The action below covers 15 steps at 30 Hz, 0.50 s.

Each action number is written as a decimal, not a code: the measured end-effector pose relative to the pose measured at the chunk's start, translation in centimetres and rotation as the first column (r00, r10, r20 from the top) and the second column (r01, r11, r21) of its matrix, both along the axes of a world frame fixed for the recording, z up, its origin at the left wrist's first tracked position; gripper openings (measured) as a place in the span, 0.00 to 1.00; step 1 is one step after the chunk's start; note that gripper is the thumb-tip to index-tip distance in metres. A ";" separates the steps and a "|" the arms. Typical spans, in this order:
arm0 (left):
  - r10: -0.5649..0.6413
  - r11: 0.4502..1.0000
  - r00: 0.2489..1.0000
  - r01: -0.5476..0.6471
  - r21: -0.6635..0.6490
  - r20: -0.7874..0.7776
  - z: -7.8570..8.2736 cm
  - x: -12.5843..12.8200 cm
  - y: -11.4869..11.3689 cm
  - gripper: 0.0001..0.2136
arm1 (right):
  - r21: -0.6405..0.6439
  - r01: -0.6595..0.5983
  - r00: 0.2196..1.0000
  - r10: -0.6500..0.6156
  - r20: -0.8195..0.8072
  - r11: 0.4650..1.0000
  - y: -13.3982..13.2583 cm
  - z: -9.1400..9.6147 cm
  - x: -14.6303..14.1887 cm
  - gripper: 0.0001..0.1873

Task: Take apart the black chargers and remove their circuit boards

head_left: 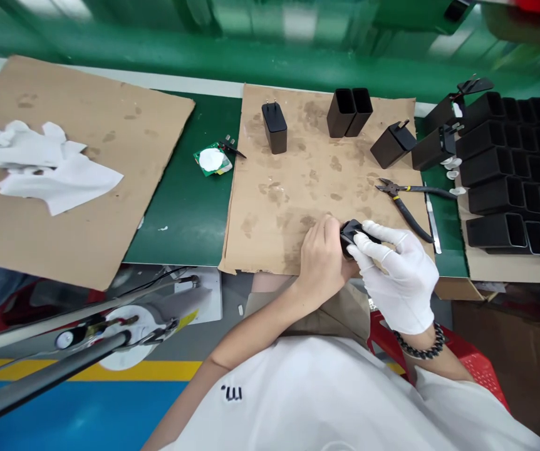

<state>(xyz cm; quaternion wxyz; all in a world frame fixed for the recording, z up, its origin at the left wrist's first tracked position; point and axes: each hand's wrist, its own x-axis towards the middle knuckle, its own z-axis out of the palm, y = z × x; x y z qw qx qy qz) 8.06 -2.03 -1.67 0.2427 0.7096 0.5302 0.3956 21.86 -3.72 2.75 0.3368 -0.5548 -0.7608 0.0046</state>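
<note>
Left hand (pixel 322 258) and right hand (pixel 396 266) hold a black case (pixel 347 237), seemingly; pliers (pixel 410 218) lie near, open shells (pixel 338 123) beyond.

A flat brown cardboard sheet (pixel 67 250) lies on the left of the long green counter (pixel 176 225). Crumpled white cloth pieces (pixel 63 185) sit on top of it. Down below, a straight yellow stripe (pixel 157 370) runs beside a bright blue patch of floor (pixel 86 416). A long dark metal pole (pixel 49 381) slants over both. On the right is a red plastic seat (pixel 479 369) with little holes.
</note>
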 end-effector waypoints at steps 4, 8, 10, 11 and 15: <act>0.026 1.000 1.000 -0.027 -0.016 -0.009 -0.1 0.3 0.1 0.13 | -0.076 -0.138 0.985 0.129 -0.111 0.988 0.9 -0.3 1.1 0.07; -0.047 0.998 0.999 0.046 -0.044 -0.011 0.5 -0.8 0.4 0.17 | -0.184 -0.234 0.934 0.169 -0.315 0.955 1.3 -0.8 1.8 0.13; -0.120 0.992 0.993 0.119 -0.044 -0.004 0.8 -2.2 0.5 0.20 | -0.179 -0.255 0.927 0.187 -0.326 0.950 1.2 -0.5 2.2 0.14; -0.132 0.991 0.991 0.132 -0.032 -0.004 0.9 -3.1 0.6 0.22 | -0.154 -0.239 0.934 0.184 -0.307 0.959 1.0 -0.2 2.4 0.14; 0.012 0.999 0.999 -0.011 0.034 -0.036 0.4 -6.4 0.9 0.27 | -0.097 -0.153 0.977 0.136 -0.167 0.983 0.6 0.6 2.6 0.18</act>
